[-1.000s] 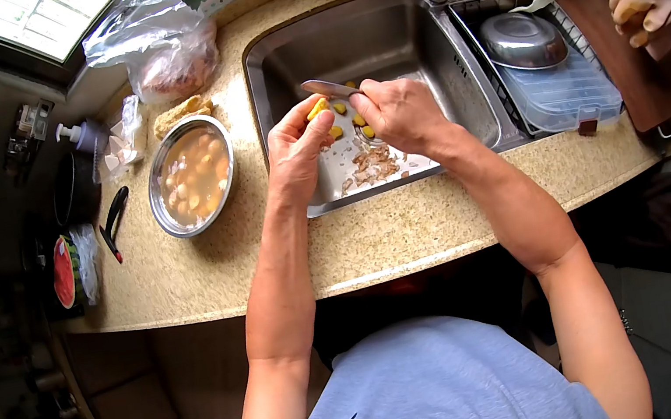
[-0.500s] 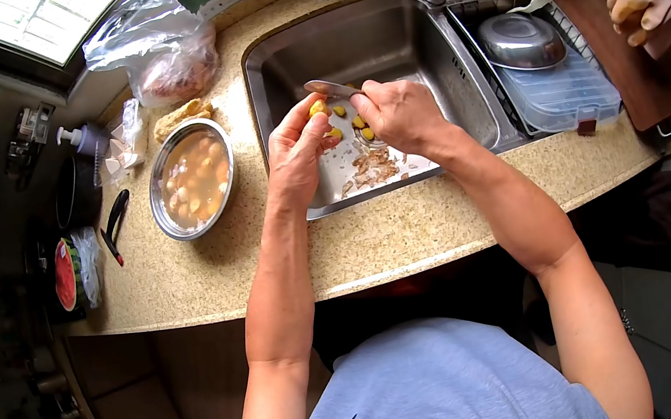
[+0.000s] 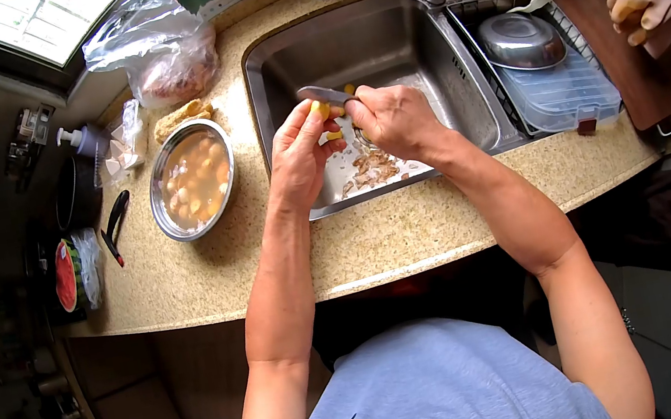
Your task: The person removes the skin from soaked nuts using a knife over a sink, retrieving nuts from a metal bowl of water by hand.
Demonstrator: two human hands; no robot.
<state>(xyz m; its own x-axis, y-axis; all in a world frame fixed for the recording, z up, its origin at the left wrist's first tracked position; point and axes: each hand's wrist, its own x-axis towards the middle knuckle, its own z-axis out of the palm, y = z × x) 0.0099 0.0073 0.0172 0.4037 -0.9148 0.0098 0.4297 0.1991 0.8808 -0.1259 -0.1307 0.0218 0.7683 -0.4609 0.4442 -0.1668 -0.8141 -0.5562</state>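
Over the sink (image 3: 435, 60), my left hand (image 3: 298, 155) pinches a small yellow piece of food (image 3: 320, 110) between thumb and fingertips; its exact kind is unclear. My right hand (image 3: 400, 116) is closed round a knife (image 3: 322, 94), the handle mostly hidden in the fist. The blade points left and lies against or just beyond the yellow piece; I cannot tell which. Below the hands, brown peelings (image 3: 375, 169) lie on the sink floor. More yellow bits show between and behind the hands, partly covered by them.
Left of the sink stands a metal bowl (image 3: 161, 215) of cloudy water with several pale yellow-brown pieces. Behind it are a clear plastic bag (image 3: 163, 56) and a yellowish lump (image 3: 180, 118). A black-handled tool (image 3: 117, 219) lies farther left. Right, a dish rack holds a metal lid (image 3: 522, 41).
The knife has shifted slightly left, its blade now across the top of the yellow piece. My right hand has moved a little left and down, covering more of the yellow bits behind it.
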